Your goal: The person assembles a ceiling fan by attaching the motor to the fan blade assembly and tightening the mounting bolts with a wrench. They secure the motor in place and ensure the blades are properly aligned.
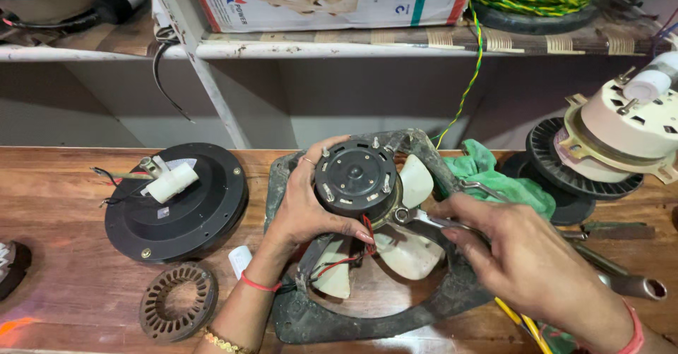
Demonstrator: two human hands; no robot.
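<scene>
— What's nearest you?
— My left hand (304, 209), its grip cupping the exhaust fan motor (354, 177) mid-tabletop (63, 269). Heavy, stiff; blades (409, 251) brittle, so I take the housing.
— Right of the motor?
— My right hand (522, 258) clenched on a spanner (431, 220).
</scene>
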